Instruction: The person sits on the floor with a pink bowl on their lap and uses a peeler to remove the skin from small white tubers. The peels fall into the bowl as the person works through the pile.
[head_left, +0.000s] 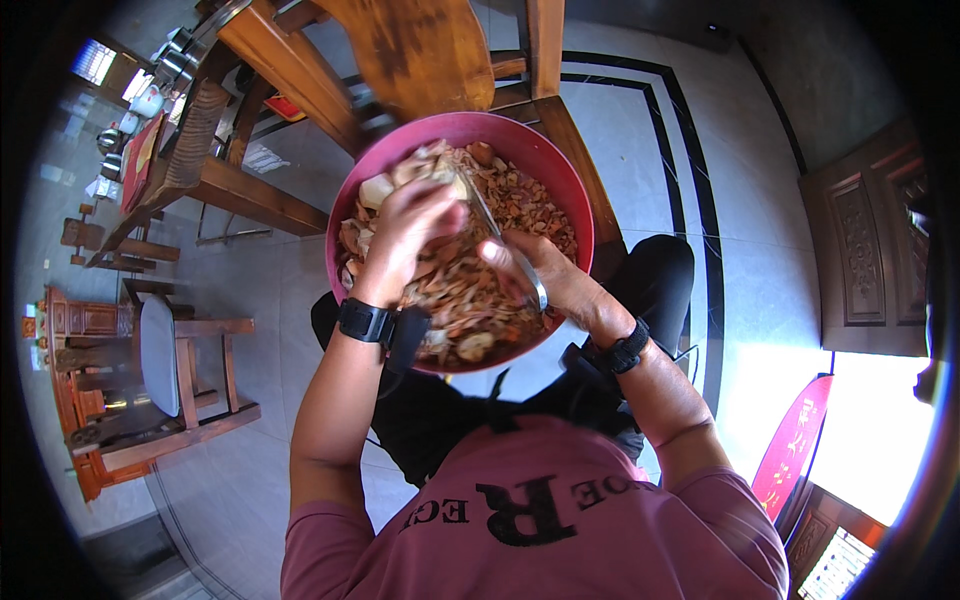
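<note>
A round pink basin (577, 161) in front of me holds a heap of small chopped pieces (525, 195), brown, orange and cream, likely cut vegetables. My right hand (544, 274) grips a metal bladed tool (487, 212), probably a knife, its rounded handle end towards me. The far end of the tool meets a pale chunk (454, 180). Around that chunk my left hand (420, 217) is curled, blurred by motion; its fingertips are partly hidden. Larger pale pieces (375, 189) lie beside the left hand, near the basin's far left wall.
A wooden chair (427, 52) stands just beyond the basin. To the left is a wooden table (247, 195) with pots and a kettle farther off. A grey-seated wooden chair (161, 356) stands lower left. My knees (652, 281) flank the basin. At right is a carved door (862, 247).
</note>
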